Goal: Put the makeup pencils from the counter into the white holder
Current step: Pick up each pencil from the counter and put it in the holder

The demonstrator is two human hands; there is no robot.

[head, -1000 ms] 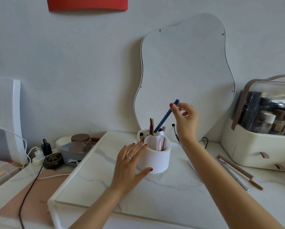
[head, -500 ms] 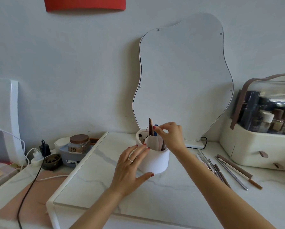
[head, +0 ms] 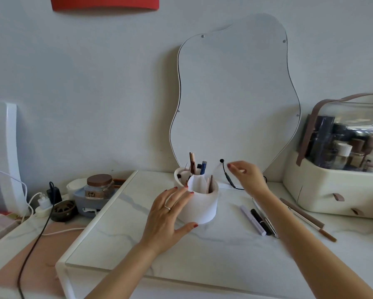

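At frame centre we see the round white holder, pencils upright inside. Our left hand cups it, fingers spread; our right hand hovers empty, fingers loosely apart. Its forearm hides part of the counter pencils.

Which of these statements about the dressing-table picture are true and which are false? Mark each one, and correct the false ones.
1. The blue pencil stands in the white holder. True.
2. The right hand is gripping a pencil. False: it is empty, raised just right of the holder.
3. The left hand rests against the holder's side. True.
4. No pencils remain on the counter. False: a lilac pencil, a black pencil and a brown pencil lie to the holder's right.
5. The glass jar with the brown lid sits right of the holder. False: it sits to the left.
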